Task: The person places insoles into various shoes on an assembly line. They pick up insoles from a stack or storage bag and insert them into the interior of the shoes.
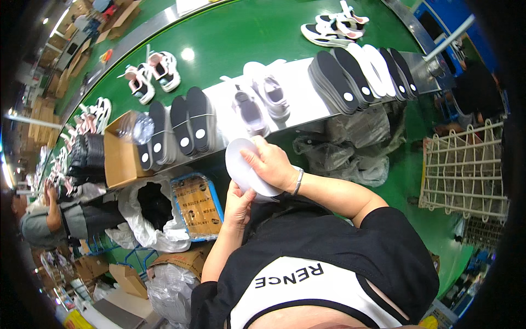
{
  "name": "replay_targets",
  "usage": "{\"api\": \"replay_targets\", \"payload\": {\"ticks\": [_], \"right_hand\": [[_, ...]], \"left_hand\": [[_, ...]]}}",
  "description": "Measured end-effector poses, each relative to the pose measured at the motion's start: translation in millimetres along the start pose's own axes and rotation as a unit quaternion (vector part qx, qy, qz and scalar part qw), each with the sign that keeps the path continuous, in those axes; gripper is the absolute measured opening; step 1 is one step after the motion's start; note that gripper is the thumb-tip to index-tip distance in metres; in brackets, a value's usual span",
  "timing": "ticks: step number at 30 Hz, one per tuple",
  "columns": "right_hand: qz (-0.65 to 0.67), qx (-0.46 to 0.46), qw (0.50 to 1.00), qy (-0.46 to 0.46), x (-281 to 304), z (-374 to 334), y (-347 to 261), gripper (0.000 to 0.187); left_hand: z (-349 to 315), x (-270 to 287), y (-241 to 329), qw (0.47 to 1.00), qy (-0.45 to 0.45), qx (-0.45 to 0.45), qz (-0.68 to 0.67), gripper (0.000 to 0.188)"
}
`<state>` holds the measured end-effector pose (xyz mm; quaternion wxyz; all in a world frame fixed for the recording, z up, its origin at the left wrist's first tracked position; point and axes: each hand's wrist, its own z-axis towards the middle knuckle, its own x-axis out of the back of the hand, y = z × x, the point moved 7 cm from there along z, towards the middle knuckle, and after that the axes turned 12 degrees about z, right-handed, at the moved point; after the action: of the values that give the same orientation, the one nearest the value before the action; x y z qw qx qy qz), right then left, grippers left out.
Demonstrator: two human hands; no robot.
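In front of my body I hold a white insole (pixel 236 160), perhaps more than one laid together. My left hand (pixel 239 207) pinches its near end between thumb and fingers. My right hand (pixel 276 165) is closed over its far side, thumb on top. Just beyond the hands, on a white work ledge (pixel 300 82), stands a pair of pale sneakers, the left shoe (pixel 250 111) and the right shoe (pixel 275 97). Left of them are stacks of black insoles (pixel 179 122). Right of them lie more black insoles (pixel 330 81) and white insoles (pixel 366 61).
A cardboard box (pixel 119 159) with clear plastic sits left. Shoes (pixel 153 74) stand on the green conveyor belt (pixel 230 41), others (pixel 334 28) farther right. Below are plastic bags (pixel 350 148) and a blue-rimmed crate (pixel 197 205). A wire rack (pixel 466 170) stands right; a person (pixel 46 222) is left.
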<state>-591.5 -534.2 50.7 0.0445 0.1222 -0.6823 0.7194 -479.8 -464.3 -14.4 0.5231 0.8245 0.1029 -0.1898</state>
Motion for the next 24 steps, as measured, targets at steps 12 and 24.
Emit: {"api": "replay_targets", "payload": {"ticks": [12, 24], "right_hand": [[-0.015, -0.024, 1.000, -0.009, 95.9, 42.3, 32.1, 0.041], [0.258, -0.224, 0.930, 0.136, 118.5, 67.7, 64.1, 0.023]], "left_hand": [[129.5, -41.6, 45.4, 0.999, -0.038, 0.014, -0.009, 0.035], [195.9, 88.7, 137.0, 0.962, 0.132, -0.137, 0.198, 0.020]]}}
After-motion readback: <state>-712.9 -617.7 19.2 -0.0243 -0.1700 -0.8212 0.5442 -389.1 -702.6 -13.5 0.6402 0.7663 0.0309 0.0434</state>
